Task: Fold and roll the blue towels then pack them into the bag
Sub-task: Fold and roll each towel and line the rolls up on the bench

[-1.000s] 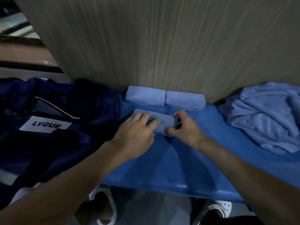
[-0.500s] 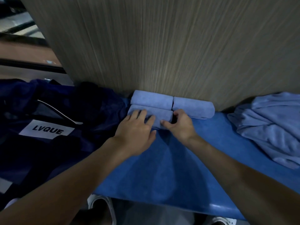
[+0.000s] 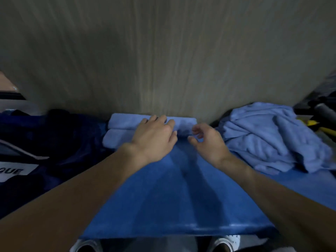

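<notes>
The front roll (image 3: pixel 116 140) lies on the blue worktop (image 3: pixel 172 193), pressed against the back row (image 3: pixel 125 120) of rolled towel, which sits tight to the wooden panel (image 3: pixel 163 60). The risk here is unrolling. Nothing ties these rolls, so if the left hand (image 3: pixel 154 137) lifts off carelessly or drags sideways, the loose outer edge of a roll could spring open. The front roll could also slide toward the dark bag (image 3: pixel 60 142) before it is meant to go in.

The rolls look soft, pale blue, plump and fairly even. The hand hides the middle of the back row, so whether that row is one piece or two cannot be told.

The left hand lies flat across them with its fingers straight, pressing rather than gripping. The right hand (image 3: pixel 207 140) is just beside the right end of the back row, with its fingers loosely curled and nothing in them.

Further right, a crumpled pile of towels (image 3: pixel 269 139) is not yet folded, so a careless reach could drag its slack cloth over the finished rolls.
</notes>
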Motion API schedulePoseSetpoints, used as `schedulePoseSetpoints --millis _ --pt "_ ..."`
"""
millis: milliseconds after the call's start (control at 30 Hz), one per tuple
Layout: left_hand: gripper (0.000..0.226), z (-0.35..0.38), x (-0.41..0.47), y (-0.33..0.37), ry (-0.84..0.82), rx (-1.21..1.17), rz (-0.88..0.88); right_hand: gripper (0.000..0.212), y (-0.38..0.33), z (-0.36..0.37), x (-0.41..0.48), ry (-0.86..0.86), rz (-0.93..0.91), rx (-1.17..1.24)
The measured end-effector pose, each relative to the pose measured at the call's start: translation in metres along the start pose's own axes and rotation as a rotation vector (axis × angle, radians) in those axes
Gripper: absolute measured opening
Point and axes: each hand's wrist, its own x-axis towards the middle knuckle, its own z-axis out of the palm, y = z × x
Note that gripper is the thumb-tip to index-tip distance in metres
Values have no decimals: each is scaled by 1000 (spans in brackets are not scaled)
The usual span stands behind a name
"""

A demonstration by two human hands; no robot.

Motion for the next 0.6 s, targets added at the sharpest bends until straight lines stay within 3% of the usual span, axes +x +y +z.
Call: schedulePoseSetpoints --millis 200,300,433,600 --pt "31 -15 79 100 -1 -144 116 19 70 -113 -11 275 84 -514" --pt "34 -12 111 141 -15 -201 153 31 105 -150 -17 254 161 -691" --pt "43 0 143 179 -57 -294 148 32 142 -174 -25 108 300 -688" --pt "43 20 173 193 14 -475 56 17 172 -184 -35 120 177 -580"
